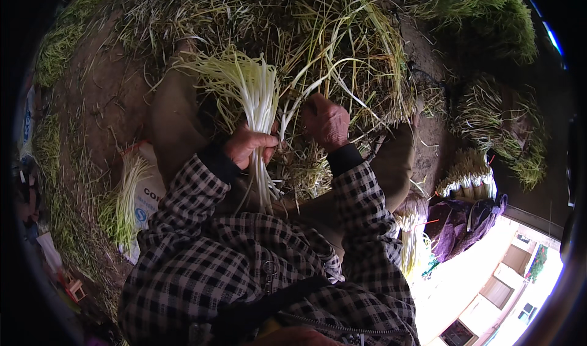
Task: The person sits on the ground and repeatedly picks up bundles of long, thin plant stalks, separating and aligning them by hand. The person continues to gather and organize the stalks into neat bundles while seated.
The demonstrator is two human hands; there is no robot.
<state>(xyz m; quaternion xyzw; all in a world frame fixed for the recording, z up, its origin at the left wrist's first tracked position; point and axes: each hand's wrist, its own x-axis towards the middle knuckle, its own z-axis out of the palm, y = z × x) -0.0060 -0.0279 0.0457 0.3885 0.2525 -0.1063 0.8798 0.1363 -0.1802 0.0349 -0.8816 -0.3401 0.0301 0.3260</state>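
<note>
My left hand grips a bunch of pale stalks, probably blanched garlic shoots or chives. Their white stems run through the fist, and yellow-green leaves fan out beyond it. Beside this bunch, a single white stalk bends up and right from near my left fingertips. My right hand is curled just right of that stalk, with its back towards me. Its fingertips are hidden, so I cannot tell whether they pinch anything. A tangled heap of loose stalks and dry leaves lies in front of both hands.
To the left, a bundle of pale shoots rests on a printed white sack. Tied bundles stand at the right by a purple cloth, with another bundle nearer me. Green leaf piles lie far right; a small wooden stool is lower left.
</note>
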